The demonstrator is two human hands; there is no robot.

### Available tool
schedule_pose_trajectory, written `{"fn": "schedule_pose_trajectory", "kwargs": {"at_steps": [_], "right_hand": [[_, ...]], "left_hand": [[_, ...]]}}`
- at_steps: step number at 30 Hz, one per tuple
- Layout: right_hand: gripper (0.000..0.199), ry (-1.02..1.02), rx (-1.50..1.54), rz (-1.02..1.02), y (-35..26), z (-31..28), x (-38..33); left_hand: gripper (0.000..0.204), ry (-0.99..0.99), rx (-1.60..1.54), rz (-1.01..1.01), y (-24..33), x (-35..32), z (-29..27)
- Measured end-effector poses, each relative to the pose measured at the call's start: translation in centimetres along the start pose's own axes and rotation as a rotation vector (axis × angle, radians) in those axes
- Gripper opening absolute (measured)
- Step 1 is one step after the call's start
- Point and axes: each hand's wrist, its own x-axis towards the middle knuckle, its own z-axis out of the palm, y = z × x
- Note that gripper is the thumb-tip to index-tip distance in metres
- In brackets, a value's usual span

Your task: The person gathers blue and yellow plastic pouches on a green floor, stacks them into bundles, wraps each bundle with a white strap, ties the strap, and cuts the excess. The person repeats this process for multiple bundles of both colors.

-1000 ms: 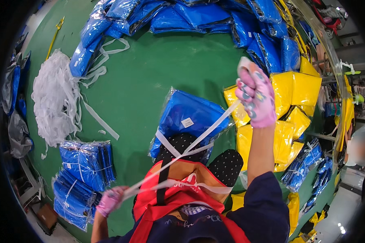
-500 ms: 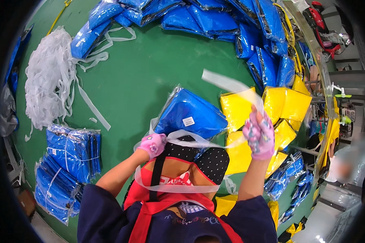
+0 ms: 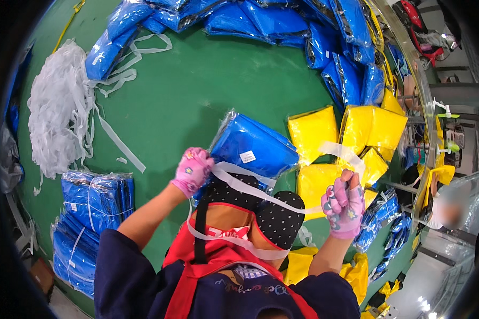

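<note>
A white plastic strap (image 3: 247, 190) runs slack across my knees between my two hands. My left hand (image 3: 194, 169), in a pink patterned glove, is closed in a fist on one stretch of it, beside the near left corner of a blue folded bundle. My right hand (image 3: 343, 207), gloved alike with bare fingertips, grips the strap too, and a loose end curls up past the fingers. Between the hands and a little farther off, the blue bundle (image 3: 263, 146) in clear plastic lies tilted, a white label on it. Another loop of strap hangs over my red apron (image 3: 207, 266).
At left lies a heap of white straps (image 3: 58, 111), with tied blue bundles (image 3: 93, 199) nearer. Blue packages (image 3: 255, 21) line the far edge. Yellow packages (image 3: 316, 133) lie at right on the green floor (image 3: 197, 85). A blurred person (image 3: 452, 210) is at far right.
My left hand has risen up and away from my knee, drawing the strap along. My right hand has come slightly nearer, and the loose strap end has swung down to the right.
</note>
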Motion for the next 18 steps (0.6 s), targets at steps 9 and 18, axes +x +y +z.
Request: {"fn": "schedule_pose_trajectory", "kwargs": {"at_steps": [9,18], "right_hand": [[0.035,0.001,-0.069,-0.14,0.3,-2.4,-2.4],[0.033,0.074,-0.003,-0.073,1.0,-3.3,0.0]], "left_hand": [[0.011,-0.143,-0.537,-0.167,-2.1,-3.3,-7.0],[0.025,0.394,-1.137,-0.287,2.8,-8.5,-19.5]]}}
